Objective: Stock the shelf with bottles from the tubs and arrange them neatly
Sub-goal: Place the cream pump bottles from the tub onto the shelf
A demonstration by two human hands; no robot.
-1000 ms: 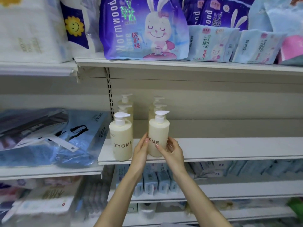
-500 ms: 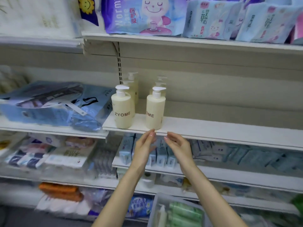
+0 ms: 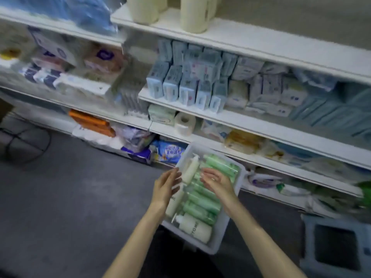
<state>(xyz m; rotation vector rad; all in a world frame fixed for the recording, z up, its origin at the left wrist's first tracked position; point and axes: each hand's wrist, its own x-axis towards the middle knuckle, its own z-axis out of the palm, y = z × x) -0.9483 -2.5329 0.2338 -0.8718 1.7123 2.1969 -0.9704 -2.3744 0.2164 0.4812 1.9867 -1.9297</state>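
Shows the left hand (image 3: pixel 166 187) and right hand (image 3: pixel 216 181) poised over the tub (image 3: pixel 220 237), palms facing each other, fingers straight and slightly spread, gripping nothing. Places one cream pump bottle (image 3: pixel 190 167) directly between the two sets of fingertips, lying flat with its pump end beyond them. Sets a second cream bottle (image 3: pixel 173 204) partly under the left fingers, a third cream bottle (image 3: pixel 194 227) back toward the wrists, and a packed row of green bottles (image 3: pixel 202 203) beneath and beside the right fingers. Leaves the shelf (image 3: pixel 251 43) far above the fingertips, with shelved bottles (image 3: pixel 193 15) standing at its front edge.

Suggests a two-handed pickup as the step in hand. Carries three likely hazards:
- Catching the pump head rather than the body, letting the bottle swing or slip.
- Dragging a neighbouring green bottle along, given the tight packing.
- Toppling the shelved bottles when reaching up past that front edge.
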